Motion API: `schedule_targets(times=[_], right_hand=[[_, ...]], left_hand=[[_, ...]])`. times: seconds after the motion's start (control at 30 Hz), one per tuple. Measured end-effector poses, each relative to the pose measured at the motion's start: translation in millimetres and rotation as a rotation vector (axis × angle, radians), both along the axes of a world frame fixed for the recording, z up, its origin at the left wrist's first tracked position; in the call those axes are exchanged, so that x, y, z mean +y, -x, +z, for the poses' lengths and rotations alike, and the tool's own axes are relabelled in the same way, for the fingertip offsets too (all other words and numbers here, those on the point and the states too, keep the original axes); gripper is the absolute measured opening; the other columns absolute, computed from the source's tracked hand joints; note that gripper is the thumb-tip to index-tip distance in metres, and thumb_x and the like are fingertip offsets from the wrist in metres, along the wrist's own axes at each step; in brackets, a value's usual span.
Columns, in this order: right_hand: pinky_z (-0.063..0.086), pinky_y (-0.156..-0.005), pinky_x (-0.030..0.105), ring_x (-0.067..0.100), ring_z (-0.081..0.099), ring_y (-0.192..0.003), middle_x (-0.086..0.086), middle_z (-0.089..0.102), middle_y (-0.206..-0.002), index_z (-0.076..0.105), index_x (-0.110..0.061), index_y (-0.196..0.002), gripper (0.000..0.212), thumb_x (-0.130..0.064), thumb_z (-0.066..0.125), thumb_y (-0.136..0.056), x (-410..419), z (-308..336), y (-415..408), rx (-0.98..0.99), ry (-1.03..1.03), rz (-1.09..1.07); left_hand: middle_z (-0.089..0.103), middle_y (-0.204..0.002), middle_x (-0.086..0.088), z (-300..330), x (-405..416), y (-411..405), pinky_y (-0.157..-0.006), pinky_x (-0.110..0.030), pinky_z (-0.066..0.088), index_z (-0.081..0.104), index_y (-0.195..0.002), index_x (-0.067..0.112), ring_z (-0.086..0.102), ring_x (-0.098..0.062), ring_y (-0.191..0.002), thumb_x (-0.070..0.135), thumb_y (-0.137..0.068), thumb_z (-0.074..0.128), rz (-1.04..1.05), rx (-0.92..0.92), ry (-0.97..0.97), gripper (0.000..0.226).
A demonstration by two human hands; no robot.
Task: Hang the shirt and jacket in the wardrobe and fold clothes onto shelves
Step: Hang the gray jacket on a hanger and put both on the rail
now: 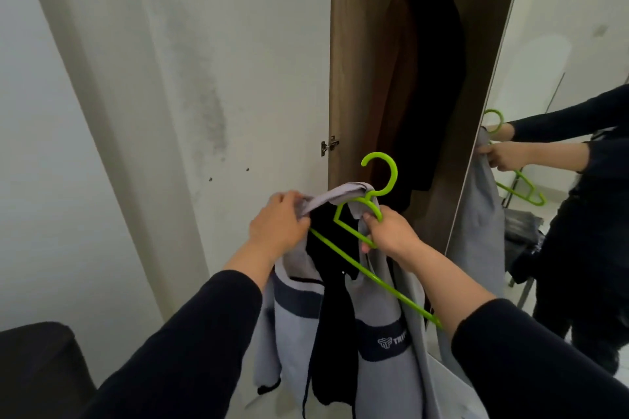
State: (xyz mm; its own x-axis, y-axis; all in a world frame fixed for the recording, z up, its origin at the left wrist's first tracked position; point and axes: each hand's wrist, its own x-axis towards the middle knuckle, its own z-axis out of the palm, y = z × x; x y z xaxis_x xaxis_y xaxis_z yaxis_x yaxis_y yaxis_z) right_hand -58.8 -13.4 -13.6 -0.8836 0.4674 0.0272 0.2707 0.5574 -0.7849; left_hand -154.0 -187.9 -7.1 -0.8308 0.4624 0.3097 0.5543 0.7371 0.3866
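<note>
Wardrobe (357,78) standing open ahead. My left hand (277,224) is pinching the soft, light jacket (384,350) collar; my right hand (391,231) is gripping the stiff green hanger (371,201), the likelier firm hold.

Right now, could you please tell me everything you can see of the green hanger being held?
The green hanger looks like bright lime plastic, with a round open hook pointing up-left and a thin long bar sloping down to the right. It is tilted, held before the open wardrobe. The right hand grips its shoulder, while the left hand pulls the grey jacket collar over it.
</note>
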Motion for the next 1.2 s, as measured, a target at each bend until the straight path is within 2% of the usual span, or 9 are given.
schedule_targets(times=[0.2,0.33,0.43,0.53,0.67,0.8,0.9,1.03,1.2], right_hand=[[0.046,-0.068,0.035,0.023,0.065,-0.068,0.016,0.071,-0.079,0.047,-0.007,-0.099,0.023,-0.027,0.036,-0.099,5.0,5.9,-7.7,-0.026,0.021,-0.056],[0.042,-0.059,0.03,0.018,0.059,-0.056,0.014,0.068,-0.07,0.051,-0.004,-0.099,0.029,-0.028,0.033,-0.101,5.6,14.5,-14.1,0.057,0.017,-0.04],[0.049,-0.067,0.038,0.029,0.066,-0.067,0.014,0.069,-0.067,0.05,-0.004,-0.104,0.029,-0.028,0.034,-0.101,4.6,18.2,-17.6,0.098,0.005,0.002],[0.05,-0.072,0.042,0.031,0.067,-0.072,0.014,0.071,-0.069,0.049,-0.007,-0.103,0.026,-0.029,0.037,-0.099,8.1,16.8,-25.1,0.07,0.028,0.009],[0.03,-0.045,0.024,0.017,0.042,-0.04,0.018,0.071,-0.076,0.047,-0.01,-0.093,0.013,-0.021,0.046,-0.086,14.9,25.8,-39.5,-0.061,0.349,0.062],[0.04,-0.075,0.035,0.021,0.061,-0.071,0.014,0.073,-0.092,0.059,-0.014,-0.096,0.049,-0.057,0.039,-0.085,26.8,36.5,-49.8,-0.222,0.557,0.193],[0.041,-0.081,0.034,0.018,0.064,-0.072,0.005,0.069,-0.075,0.065,-0.017,-0.092,0.06,-0.072,0.041,-0.083,33.0,37.9,-50.6,-0.267,0.396,0.063],[0.04,-0.062,0.028,0.018,0.052,-0.061,0.006,0.056,-0.066,0.059,-0.014,-0.065,0.032,-0.041,0.072,-0.077,40.0,33.6,-38.8,-0.134,0.105,-0.129],[0.04,-0.086,0.04,0.031,0.056,-0.087,0.007,0.059,-0.085,0.06,-0.02,-0.076,0.007,-0.02,0.054,-0.079,43.0,40.1,-34.1,-0.149,-0.188,-0.286]], left_hand=[[0.06,-0.107,-0.01,17.3,39.8,-22.5,-0.069,-0.02,0.03,0.056,-0.117,0.006,0.056,-0.027,-0.104,0.023,-0.103,0.031,-0.123,-0.089,-0.353,0.033],[0.052,-0.114,-0.013,21.5,52.9,-18.9,-0.088,-0.033,0.034,0.053,-0.109,0.007,0.045,-0.031,-0.11,0.028,-0.1,0.036,-0.206,0.113,-0.181,0.028],[0.047,-0.111,-0.01,18.2,50.9,-15.4,-0.101,-0.046,0.029,0.043,-0.111,0.009,0.042,-0.028,-0.111,0.044,-0.095,0.04,-0.197,0.141,-0.032,0.039],[0.051,-0.101,-0.006,15.2,47.1,-12.9,-0.086,-0.039,0.037,0.042,-0.109,0.012,0.049,-0.026,-0.098,0.064,-0.086,0.043,-0.249,0.3,0.087,0.057],[0.055,-0.078,0.003,14.5,39.2,-7.7,-0.068,-0.033,0.032,0.04,-0.086,0.024,0.055,-0.021,-0.075,0.064,-0.086,0.048,-0.367,0.249,-0.116,0.041],[0.046,-0.063,0.014,23.4,29.3,-1.0,-0.067,-0.034,0.033,0.035,-0.072,0.036,0.053,-0.018,-0.067,0.062,-0.084,0.05,-0.384,0.255,-0.239,0.033],[0.055,-0.07,0.01,34.7,16.0,6.4,-0.074,-0.038,0.042,0.048,-0.085,0.033,0.057,-0.018,-0.072,0.06,-0.085,0.048,-0.404,0.274,-0.267,0.027],[0.058,-0.069,0.006,42.0,3.6,9.5,-0.074,-0.041,0.046,0.058,-0.091,0.027,0.054,-0.015,-0.068,0.053,-0.089,0.048,-0.432,0.382,-0.245,0.028],[0.055,-0.067,0.007,51.3,-1.8,8.0,-0.066,-0.036,0.045,0.057,-0.089,0.024,0.054,-0.018,-0.065,0.055,-0.088,0.043,-0.421,0.486,-0.199,0.034]])
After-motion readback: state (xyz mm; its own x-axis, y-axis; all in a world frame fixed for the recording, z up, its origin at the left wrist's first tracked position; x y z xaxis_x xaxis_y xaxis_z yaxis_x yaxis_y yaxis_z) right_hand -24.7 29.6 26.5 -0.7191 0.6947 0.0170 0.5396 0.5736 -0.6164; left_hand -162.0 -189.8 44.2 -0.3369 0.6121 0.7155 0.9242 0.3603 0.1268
